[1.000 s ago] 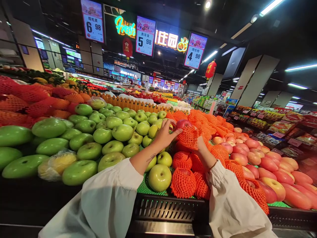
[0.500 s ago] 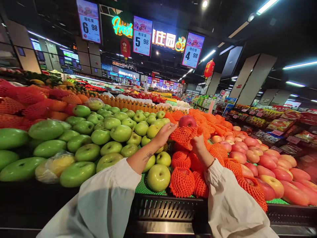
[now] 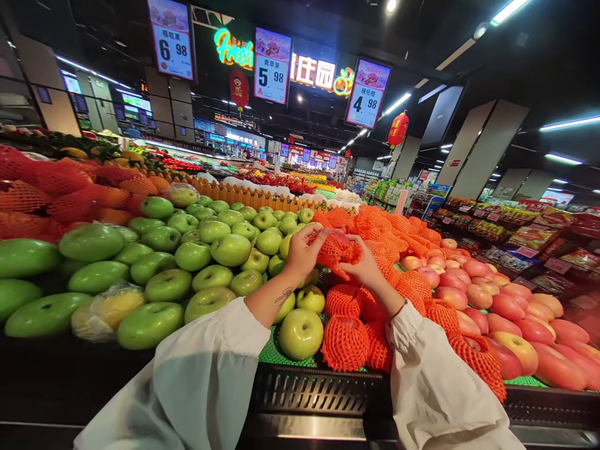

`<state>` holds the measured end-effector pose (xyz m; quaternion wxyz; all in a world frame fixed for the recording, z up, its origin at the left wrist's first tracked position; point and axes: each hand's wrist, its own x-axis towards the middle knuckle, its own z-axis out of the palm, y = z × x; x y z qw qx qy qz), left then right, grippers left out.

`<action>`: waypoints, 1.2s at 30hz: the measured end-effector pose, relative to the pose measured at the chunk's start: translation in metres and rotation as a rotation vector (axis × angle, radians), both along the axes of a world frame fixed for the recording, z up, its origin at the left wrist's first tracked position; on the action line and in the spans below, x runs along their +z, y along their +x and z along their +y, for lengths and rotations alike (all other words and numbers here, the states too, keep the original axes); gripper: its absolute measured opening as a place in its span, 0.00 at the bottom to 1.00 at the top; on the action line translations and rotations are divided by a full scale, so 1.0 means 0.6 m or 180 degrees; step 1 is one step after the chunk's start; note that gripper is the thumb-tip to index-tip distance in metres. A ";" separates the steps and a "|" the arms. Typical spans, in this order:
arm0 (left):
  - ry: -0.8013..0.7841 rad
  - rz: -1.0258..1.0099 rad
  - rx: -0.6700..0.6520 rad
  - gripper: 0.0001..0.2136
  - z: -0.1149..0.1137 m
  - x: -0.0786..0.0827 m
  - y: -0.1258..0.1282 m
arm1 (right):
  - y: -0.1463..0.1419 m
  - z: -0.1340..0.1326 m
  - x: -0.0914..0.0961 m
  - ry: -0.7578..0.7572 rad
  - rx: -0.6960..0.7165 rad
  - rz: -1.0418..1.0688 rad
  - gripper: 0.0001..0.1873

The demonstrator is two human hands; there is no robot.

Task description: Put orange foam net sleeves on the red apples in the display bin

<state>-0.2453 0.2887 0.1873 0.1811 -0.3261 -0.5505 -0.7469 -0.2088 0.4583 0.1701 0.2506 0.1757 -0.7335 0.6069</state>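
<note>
A red apple in an orange foam net [image 3: 335,251] is between my two hands, above the heap of netted apples. My left hand [image 3: 302,251] is closed on its left side, thumb along the top and fingers behind. My right hand [image 3: 365,265] is closed on the net's right side and lower edge. The net covers most of the apple; only a bit of red skin shows at the top. Below lie several netted apples [image 3: 345,342]. Just left of my left wrist are green apples [image 3: 230,250].
Bare pink-red apples [image 3: 506,306] fill the right of the display. Red-netted fruit [image 3: 65,194] is piled at the far left, near a plastic-wrapped yellow fruit [image 3: 110,309]. A black slotted rail [image 3: 314,394] edges the front. Price screens [image 3: 272,65] hang overhead.
The apple, bare at the top before, now sits mostly inside the net. My left hand has closed on it from the left. My right hand has moved up and left along the net.
</note>
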 end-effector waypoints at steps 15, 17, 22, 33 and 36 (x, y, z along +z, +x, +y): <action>-0.0167 -0.0440 -0.0385 0.18 0.008 -0.014 -0.029 | 0.010 0.000 0.002 0.0226 0.0374 0.0030 0.40; -0.0260 -0.1035 -0.1215 0.21 0.011 -0.015 -0.024 | 0.012 -0.001 0.003 0.0201 0.0389 0.0084 0.40; -0.0339 -0.1898 -0.1828 0.23 0.011 -0.011 -0.012 | 0.013 -0.005 0.007 0.0275 0.0463 0.0030 0.39; -0.0102 -0.1387 -0.1588 0.19 0.013 -0.007 -0.010 | 0.031 -0.003 0.018 0.0637 -0.0643 0.1251 0.13; -0.0112 -0.1267 -0.1578 0.18 0.012 -0.005 -0.007 | 0.035 -0.006 0.018 0.0610 -0.0820 0.1397 0.14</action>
